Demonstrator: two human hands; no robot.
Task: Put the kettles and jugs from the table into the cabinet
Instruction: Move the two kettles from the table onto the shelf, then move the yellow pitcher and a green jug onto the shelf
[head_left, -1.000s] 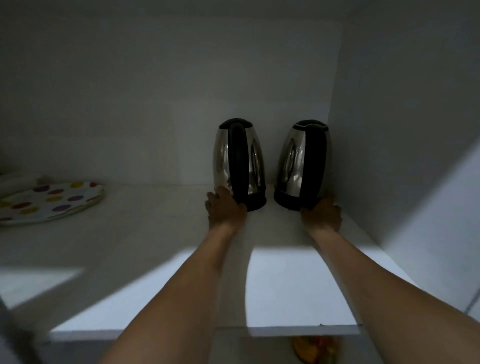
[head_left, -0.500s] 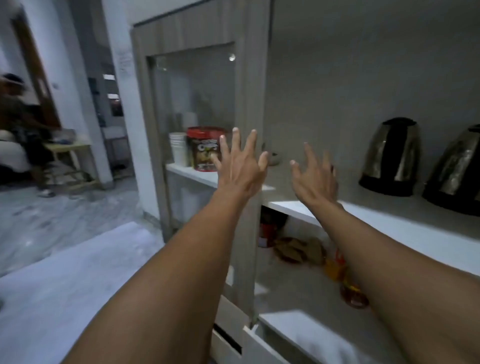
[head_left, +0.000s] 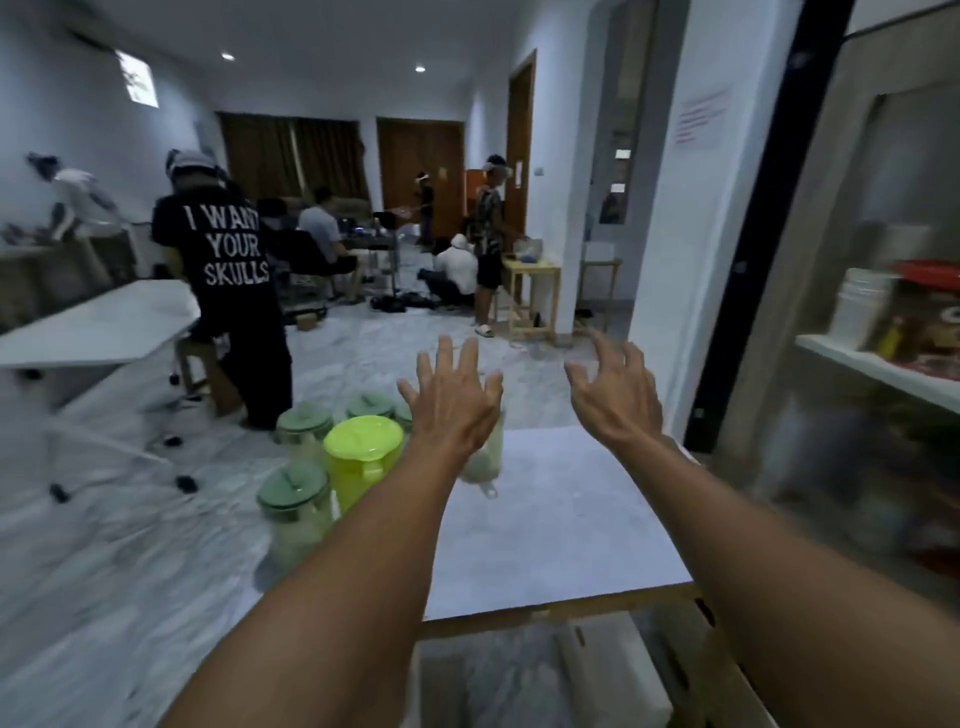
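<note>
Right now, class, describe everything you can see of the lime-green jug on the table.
The lime-green jug looks like opaque plastic, with a round matching lid and a handle facing the camera. It stands upright on the table among green-lidded clear jugs. The left forearm hides its lower right; no hand holds it.

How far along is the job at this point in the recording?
Done: two kettles were set in the cabinet a second ago. In hand: nothing; left hand and right hand are empty, spread over the table. Left: the yellow-green jug and several green-lidded jugs beside it.
</note>
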